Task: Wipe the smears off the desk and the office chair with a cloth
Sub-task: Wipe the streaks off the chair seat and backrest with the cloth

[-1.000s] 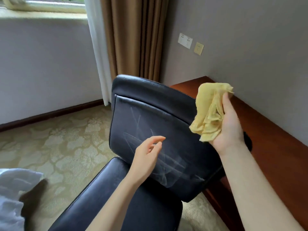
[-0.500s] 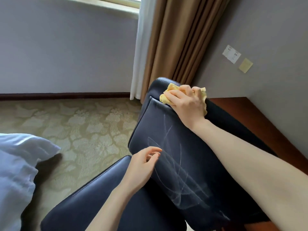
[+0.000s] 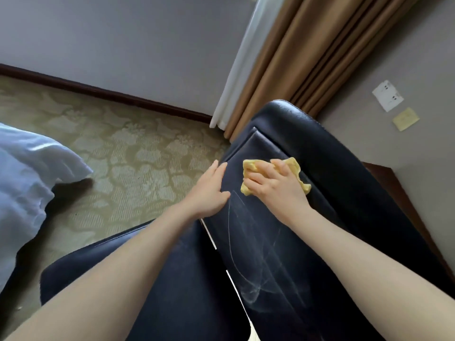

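The black leather office chair (image 3: 344,183) fills the middle and right of the head view, backrest towards me. White smears (image 3: 256,262) streak the lower part of the backrest. My right hand (image 3: 275,190) presses a crumpled yellow cloth (image 3: 251,167) flat against the upper backrest, fingers spread over it. My left hand (image 3: 209,193) rests on the backrest's left edge, fingers straight along the side and thumb on the front face. A corner of the dark red wooden desk (image 3: 384,173) shows behind the chair at the right.
White bedding (image 3: 27,178) lies at the left over the patterned green carpet (image 3: 128,158). Brown curtains (image 3: 305,57) and a white sheer hang behind the chair. A wall socket (image 3: 387,95) and a yellow plate are on the grey right wall.
My right hand has carried the cloth from the air to the top of the backrest and then down its face. My left hand has moved up to the backrest's left edge. The camera has tilted.
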`<state>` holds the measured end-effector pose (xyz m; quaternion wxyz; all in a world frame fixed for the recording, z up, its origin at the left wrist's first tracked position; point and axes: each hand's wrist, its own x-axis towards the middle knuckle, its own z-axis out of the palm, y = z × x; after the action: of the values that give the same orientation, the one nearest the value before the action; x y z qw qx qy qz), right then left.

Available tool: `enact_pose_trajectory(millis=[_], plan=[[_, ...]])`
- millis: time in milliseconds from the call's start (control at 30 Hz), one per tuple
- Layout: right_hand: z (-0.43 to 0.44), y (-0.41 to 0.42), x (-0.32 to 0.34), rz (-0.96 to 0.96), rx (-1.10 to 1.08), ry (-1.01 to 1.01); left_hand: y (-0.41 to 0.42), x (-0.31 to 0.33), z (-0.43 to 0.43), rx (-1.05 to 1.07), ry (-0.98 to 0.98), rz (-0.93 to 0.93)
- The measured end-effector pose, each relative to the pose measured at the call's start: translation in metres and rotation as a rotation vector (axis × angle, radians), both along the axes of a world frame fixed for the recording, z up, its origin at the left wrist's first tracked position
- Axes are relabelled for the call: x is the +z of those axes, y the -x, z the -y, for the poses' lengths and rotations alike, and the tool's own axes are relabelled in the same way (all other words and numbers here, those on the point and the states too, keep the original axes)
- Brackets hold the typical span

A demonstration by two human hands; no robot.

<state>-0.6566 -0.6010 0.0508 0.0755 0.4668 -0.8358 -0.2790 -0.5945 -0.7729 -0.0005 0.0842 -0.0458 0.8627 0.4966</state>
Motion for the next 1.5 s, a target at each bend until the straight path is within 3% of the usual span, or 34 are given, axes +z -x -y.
enact_pose_trajectory(millis=[133, 300, 467, 667, 767, 967, 1167, 1500], plan=[[-0.033, -0.026, 0.019, 0.071, 0.081, -0.18, 0.017, -0.006, -0.003, -0.125, 0.132, 0.006], [-0.081, -0.035, 0.048, 0.129, 0.264, -0.152, 0.021, -0.017, -0.013, -0.225, 0.327, -0.075], [-0.07, -0.005, 0.078, 0.046, 0.365, -0.066, 0.024, -0.029, -0.007, -0.211, 0.267, -0.115], [0.004, 0.051, 0.072, -0.044, 0.165, 0.133, 0.025, -0.038, 0.007, -0.237, 0.197, -0.184], [0.041, 0.064, 0.048, -0.028, 0.067, 0.08, 0.018, -0.046, 0.01, -0.2, 0.272, -0.218], [0.074, 0.065, -0.007, 0.016, -0.077, 0.003, 0.001, -0.07, 0.021, -0.129, 0.424, -0.086], [0.056, 0.024, -0.047, 0.136, -0.013, -0.127, -0.007, -0.076, 0.025, 0.011, 0.333, 0.085], [-0.041, -0.045, -0.036, 0.28, 0.204, -0.388, -0.008, -0.051, -0.01, -0.132, 0.317, -0.129]])
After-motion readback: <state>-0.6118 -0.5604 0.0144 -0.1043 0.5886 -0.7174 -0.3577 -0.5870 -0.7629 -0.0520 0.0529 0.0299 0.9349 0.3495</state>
